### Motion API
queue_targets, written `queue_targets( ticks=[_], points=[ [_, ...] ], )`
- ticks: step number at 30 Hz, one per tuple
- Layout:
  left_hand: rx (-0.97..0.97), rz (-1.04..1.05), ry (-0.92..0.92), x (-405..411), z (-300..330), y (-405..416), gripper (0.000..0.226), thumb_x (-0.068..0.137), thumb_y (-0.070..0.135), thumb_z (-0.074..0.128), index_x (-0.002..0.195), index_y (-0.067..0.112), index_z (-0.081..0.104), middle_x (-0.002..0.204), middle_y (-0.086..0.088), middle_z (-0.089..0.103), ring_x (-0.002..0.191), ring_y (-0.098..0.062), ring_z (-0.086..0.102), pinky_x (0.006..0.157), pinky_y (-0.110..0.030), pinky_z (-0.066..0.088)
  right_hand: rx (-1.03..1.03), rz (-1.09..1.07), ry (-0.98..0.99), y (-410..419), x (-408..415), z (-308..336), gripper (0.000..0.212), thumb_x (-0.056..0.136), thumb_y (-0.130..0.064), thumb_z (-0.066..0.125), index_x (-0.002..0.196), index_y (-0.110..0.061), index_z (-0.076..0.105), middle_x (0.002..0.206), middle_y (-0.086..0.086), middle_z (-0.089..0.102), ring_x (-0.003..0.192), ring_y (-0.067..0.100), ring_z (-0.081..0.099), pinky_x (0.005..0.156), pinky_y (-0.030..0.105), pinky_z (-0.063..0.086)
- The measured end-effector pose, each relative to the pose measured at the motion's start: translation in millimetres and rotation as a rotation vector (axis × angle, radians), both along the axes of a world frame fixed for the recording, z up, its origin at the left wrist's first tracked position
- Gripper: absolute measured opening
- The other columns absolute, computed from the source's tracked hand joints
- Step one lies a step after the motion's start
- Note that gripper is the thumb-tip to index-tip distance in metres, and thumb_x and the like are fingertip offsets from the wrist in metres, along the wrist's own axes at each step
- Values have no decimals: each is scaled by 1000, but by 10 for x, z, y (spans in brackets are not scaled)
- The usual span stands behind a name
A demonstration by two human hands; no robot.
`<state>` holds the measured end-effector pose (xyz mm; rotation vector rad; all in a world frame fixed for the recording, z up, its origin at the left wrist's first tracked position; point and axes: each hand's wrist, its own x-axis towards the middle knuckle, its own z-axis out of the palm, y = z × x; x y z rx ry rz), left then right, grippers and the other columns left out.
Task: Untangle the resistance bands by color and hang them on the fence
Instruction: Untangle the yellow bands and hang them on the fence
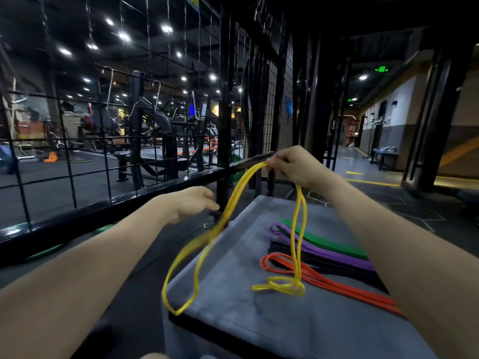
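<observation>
My right hand (293, 165) grips the thin yellow band (233, 203) and lifts it above the grey padded box (233, 314). One yellow loop hangs off the box's left edge. Another drops to a small coil on the pad. My left hand (193, 203) hovers with relaxed fingers just left of the blurred yellow strands, holding nothing. On the pad to the right lie the orange band (337, 283), the black band (324, 263), the purple band (318, 248) and the green band (326, 240), side by side. The black wire fence (103, 125) stands to the left and ahead.
A thick black rail (77, 216) runs along the fence's base, with a post (224, 112) by the box's far left corner. Gym machines stand behind the fence. A corridor with yellow floor lines (373, 182) opens to the right.
</observation>
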<state>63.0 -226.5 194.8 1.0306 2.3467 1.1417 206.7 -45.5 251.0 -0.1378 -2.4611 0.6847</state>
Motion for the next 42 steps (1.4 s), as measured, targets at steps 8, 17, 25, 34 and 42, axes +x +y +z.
queue_targets(
  ticks=[8,17,25,34,42],
  points=[
    [361,-207,82,514,292,374,24,101,12,34,84,22,50,85,-4,55,86,-16,53,80,-25,44,88,63,-41,-260,-102,55,40,95,-24,50,79,12,59,59,8,40,49,11,31,46,21,29],
    [456,-203,161,494,402,368,34,100,37,31,78,17,48,62,5,31,54,-9,30,54,-23,28,-40,97,-4,-213,37,120,37,96,-26,48,72,-2,61,57,3,43,46,9,35,42,17,30],
    [498,-67,105,304,535,182,37,101,37,28,72,17,41,63,4,26,53,-11,24,55,-25,26,-154,164,5,-187,57,112,24,95,-22,49,80,-14,66,59,-1,46,51,12,36,46,21,30],
    [479,-5,-20,129,442,1,40,100,41,28,71,17,42,59,4,26,53,-12,26,58,-25,32,8,90,-73,-306,-11,254,22,94,-20,52,94,-5,68,65,-2,54,53,6,44,45,13,38],
    [393,-125,-91,222,541,-93,34,100,38,32,107,18,58,101,4,64,97,-9,59,99,-36,35,45,65,17,-410,-42,473,23,96,-17,49,92,-3,67,64,-3,53,54,9,45,50,20,40]
  ],
)
